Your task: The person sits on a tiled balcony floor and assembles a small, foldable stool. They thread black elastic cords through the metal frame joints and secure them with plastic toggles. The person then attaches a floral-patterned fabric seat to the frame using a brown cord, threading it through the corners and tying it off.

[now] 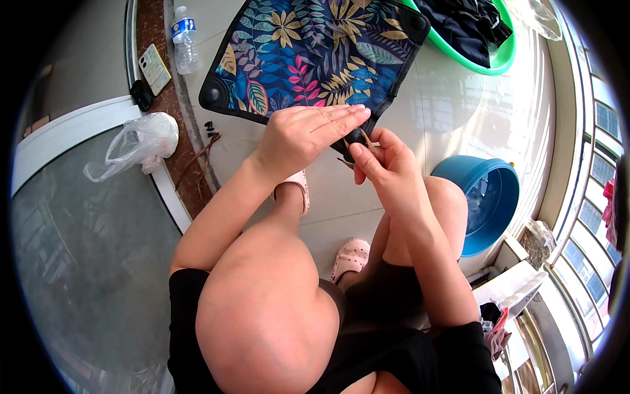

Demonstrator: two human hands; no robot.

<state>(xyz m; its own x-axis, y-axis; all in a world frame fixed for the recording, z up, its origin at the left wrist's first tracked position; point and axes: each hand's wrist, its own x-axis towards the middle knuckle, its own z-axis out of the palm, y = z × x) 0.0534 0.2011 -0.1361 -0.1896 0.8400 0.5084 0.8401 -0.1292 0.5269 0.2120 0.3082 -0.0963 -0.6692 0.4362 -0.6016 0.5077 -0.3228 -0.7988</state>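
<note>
A dark blue leaf-patterned fabric piece (308,56) with black edging and rounded black corner pieces spreads out before me. My left hand (308,134) lies across its near edge, fingers straight and pressed together, gripping the fabric; its thumb is hidden. Close beside it, my right hand (387,157) is closed in a pinch at the fabric's black near corner (356,136). Between its thumb and fingers is a thin brown pointed thing (346,161), mostly covered, whose kind I cannot make out.
Dark cloth fills a green basin (504,60) at the far right. A blue bucket (502,203) stands right of my knee. Leftward are a water bottle (186,46), phone (154,70), white plastic bag (141,141) and small black bits (209,125). Pink clogs (351,256) are on my feet.
</note>
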